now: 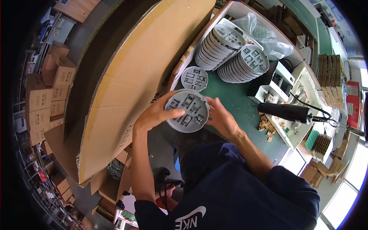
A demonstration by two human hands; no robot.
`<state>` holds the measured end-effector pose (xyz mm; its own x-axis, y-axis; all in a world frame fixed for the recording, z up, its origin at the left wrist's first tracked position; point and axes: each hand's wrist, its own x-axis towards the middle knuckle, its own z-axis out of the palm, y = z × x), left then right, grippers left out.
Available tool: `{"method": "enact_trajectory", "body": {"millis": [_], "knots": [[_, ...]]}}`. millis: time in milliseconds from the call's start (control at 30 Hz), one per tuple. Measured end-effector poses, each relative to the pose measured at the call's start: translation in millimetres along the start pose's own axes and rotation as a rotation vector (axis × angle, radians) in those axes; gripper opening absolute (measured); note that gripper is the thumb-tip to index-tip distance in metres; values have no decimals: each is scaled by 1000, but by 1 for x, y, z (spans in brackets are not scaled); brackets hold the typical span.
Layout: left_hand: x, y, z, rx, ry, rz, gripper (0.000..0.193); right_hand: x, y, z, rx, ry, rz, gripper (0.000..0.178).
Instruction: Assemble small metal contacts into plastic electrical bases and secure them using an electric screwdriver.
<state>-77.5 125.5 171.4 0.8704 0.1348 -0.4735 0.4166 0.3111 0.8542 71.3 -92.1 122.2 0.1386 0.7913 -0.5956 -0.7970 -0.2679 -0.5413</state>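
My left hand [153,115] is closed on a round grey plastic disc [182,123], its thumb lying over the face. Several small dark and metallic pieces sit in the moulded slots of the disc. Beside the disc's right rim is my right hand [224,120], its fingers stretched and apart; whether the fingertips touch the rim I cannot tell. Just beyond the held disc, a similar disc [194,79] lies face up on the green bench [230,92]. Two tall stacks of such discs, a left stack [214,50] and a right stack [242,66], stand farther back.
A large cardboard sheet [126,76] rises at my left. On the bench are clear bags of small metal parts [255,28], a black-and-white device [274,82], a black cylindrical tool [285,113] with a cable, scattered small brass-coloured pieces [266,125] and a white tray [281,134].
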Motion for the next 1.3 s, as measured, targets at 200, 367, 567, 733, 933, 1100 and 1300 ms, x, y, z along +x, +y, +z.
{"method": "enact_trajectory", "body": {"millis": [200,367,567,733,933,1100,1300], "knots": [[46,20,10,106,-58,29,81,-2,-30,12,-428,44,-357,92],[54,16,20,232,127,185,86,10,-15,19,95,167,-318,61],[47,-20,57,18,336,261,81,48,-17,36,435,360,-385,59],[63,-48,53,-201,339,329,65,51,-19,54,281,480,-167,75],[69,-67,51,-258,481,299,66,33,-14,24,59,364,-223,83],[30,-51,66,-195,656,247,68,29,-13,20,46,345,-220,75],[-180,92,58,337,178,252,45,-37,-35,69,-317,154,-647,45]]}}
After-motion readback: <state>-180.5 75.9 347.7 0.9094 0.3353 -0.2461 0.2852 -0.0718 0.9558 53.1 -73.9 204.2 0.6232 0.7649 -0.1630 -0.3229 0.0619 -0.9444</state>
